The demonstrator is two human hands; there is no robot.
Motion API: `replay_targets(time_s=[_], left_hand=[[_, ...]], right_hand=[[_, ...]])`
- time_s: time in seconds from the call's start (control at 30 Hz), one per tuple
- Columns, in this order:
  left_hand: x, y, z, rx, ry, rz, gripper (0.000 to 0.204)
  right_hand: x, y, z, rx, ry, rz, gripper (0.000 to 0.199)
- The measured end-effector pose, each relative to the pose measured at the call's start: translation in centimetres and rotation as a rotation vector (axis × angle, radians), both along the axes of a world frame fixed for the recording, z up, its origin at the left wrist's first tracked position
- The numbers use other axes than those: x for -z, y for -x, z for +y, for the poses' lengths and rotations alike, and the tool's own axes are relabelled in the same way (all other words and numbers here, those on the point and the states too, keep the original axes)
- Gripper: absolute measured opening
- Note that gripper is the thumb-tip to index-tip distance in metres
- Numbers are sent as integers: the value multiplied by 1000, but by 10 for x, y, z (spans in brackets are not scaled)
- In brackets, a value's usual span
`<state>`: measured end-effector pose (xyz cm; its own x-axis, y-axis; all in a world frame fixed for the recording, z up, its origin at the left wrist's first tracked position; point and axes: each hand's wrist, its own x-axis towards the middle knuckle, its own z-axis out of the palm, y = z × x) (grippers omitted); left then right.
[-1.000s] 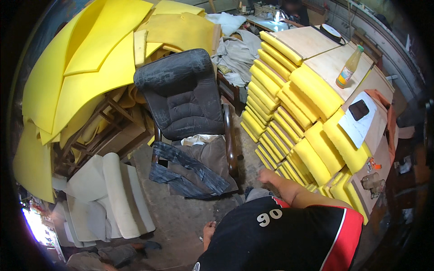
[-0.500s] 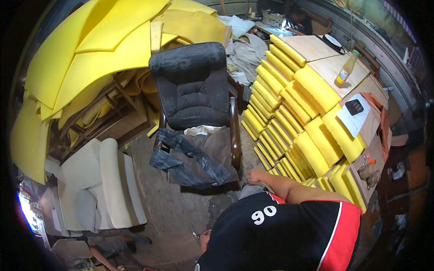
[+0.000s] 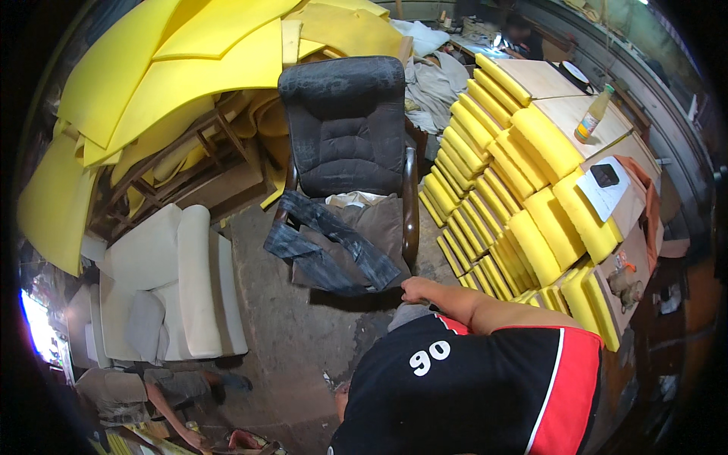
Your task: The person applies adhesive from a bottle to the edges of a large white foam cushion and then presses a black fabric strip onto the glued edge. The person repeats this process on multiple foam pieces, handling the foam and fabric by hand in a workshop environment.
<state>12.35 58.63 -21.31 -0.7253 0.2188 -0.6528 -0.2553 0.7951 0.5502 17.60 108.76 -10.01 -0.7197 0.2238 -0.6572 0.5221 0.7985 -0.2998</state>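
A dark, worn armchair (image 3: 349,136) with wooden armrests stands in front of me. Strips of dark, scuffed cover material (image 3: 334,243) lie loosely across its brown seat (image 3: 387,227). My right hand (image 3: 415,290) is closed at the seat's front right corner; whether it grips the seat's edge or something small cannot be made out. Low by my body, my left hand (image 3: 343,396) shows only in part beside my shirt, its fingers mostly hidden.
Stacked yellow foam-edged panels (image 3: 485,174) rise at right, bearing a bottle (image 3: 594,115) and a phone (image 3: 604,176). Yellow foam sheets (image 3: 205,68) cover a wooden frame at left. A cream sofa (image 3: 163,296) stands near a person (image 3: 144,394) working at lower left.
My view has shifted, moving the chair rightward and up in the picture. My right hand has come closer to the seat's front corner. More of the person at lower left shows.
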Motion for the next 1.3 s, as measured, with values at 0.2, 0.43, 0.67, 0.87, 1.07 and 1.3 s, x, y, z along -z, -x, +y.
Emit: replay_targets(time_s=[0.2,0.43,0.67,0.87,1.07,1.3], left_hand=[[-5,-11,-9,-50,29,-32,41],[-9,-16,-20,-87,43,-56,41],[-8,-19,-28,-103,44,-49,42],[-11,-15,-32,-132,42,-46,43],[-20,-3,-22,-177,42,-60,44],[-34,32,-8,-214,41,-74,45]], right_hand=[[13,3,-16,-21,-36,91,41],[9,16,-34,-78,-22,91,42],[22,31,-36,-152,-29,10,51],[25,43,-24,-132,-48,14,50],[29,56,-30,-135,-6,-9,46],[35,113,-45,-237,61,-42,46]])
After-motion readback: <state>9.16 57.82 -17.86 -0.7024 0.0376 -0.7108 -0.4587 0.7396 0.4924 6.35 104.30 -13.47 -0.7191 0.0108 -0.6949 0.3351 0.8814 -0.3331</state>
